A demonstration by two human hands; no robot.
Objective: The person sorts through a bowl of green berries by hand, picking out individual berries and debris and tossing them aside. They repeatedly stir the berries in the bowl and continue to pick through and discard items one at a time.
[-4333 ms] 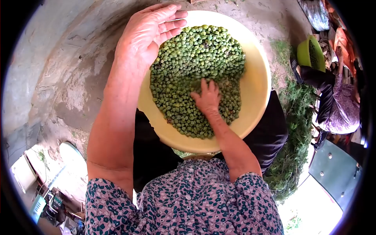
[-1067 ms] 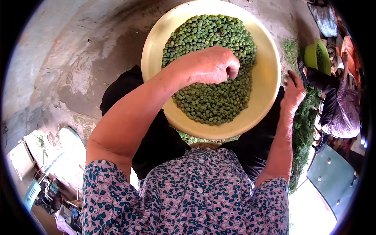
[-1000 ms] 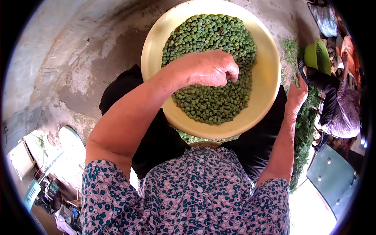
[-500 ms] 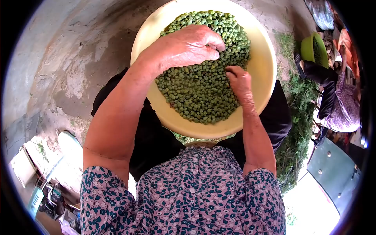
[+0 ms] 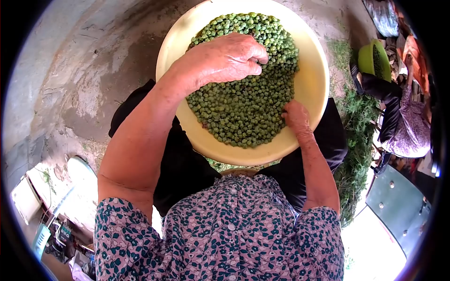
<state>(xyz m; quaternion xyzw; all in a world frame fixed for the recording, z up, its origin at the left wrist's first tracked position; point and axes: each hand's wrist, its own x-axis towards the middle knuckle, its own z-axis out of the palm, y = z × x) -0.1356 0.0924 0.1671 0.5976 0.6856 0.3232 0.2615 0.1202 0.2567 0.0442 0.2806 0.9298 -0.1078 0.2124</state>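
Note:
A wide cream-yellow basin (image 5: pixel 311 75) rests on my lap. Small green buds that look like capers (image 5: pixel 234 112) cover its bottom in a thick layer. My left hand (image 5: pixel 239 55) hangs over the far half of the buds, fingers curled together in a pinch; whatever lies between them is hidden. Beside the right edge of the layer, near the basin wall, my right hand (image 5: pixel 296 114) is closed with its fingertips at the buds. I cannot make out whether it holds anything.
To the right, another person in a purple patterned garment (image 5: pixel 410 126) sits by a lime-green basin (image 5: pixel 374 62). Cut green plants (image 5: pixel 354 154) lie on the ground between us. A rough wall (image 5: pixel 42 89) rises on the left, and a grey-green panel (image 5: pixel 398 201) stands lower right.
My right hand has drawn back from the middle of the buds toward the basin's right wall and nearer my body. My left hand has barely moved.

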